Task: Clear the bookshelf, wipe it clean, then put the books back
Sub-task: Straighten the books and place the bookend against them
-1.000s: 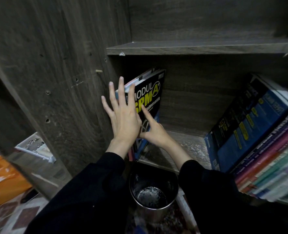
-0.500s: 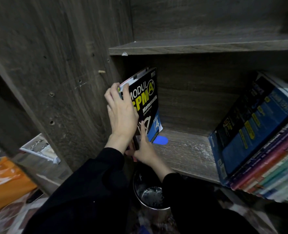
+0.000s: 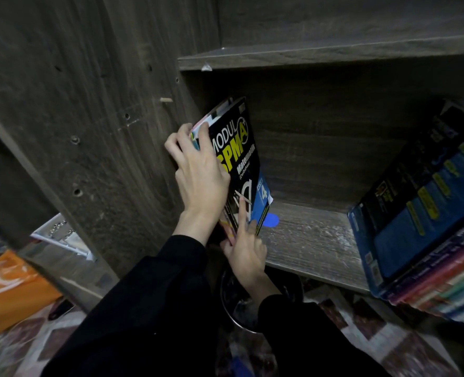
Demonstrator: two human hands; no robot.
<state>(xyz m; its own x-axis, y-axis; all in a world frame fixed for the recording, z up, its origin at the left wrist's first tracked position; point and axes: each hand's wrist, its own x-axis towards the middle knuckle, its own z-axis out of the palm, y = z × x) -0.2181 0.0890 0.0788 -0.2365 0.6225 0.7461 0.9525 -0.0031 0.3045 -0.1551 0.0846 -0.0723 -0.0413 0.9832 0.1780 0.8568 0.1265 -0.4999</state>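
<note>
One dark wooden bookshelf fills most of the view, its side panel on the left and a dusty, pale-streaked shelf board running across the lower compartment. At the right end of that board a row of books leans to the left, a blue-and-black cover outermost. Well apart from them, against the left wall of the same compartment, stands a thin bundle of books fronted by a black maths workbook, tilted with its top toward the back. The left hand grips the bundle's near edge high up, fingers curled round the far side and one finger lying on the cover. The right hand pinches the lower corner, its index finger straight up along the cover. An orange bag lies on the floor at left. A metal pail sits under the wrists. A small blue piece lies on the board just beside the workbook.
</note>
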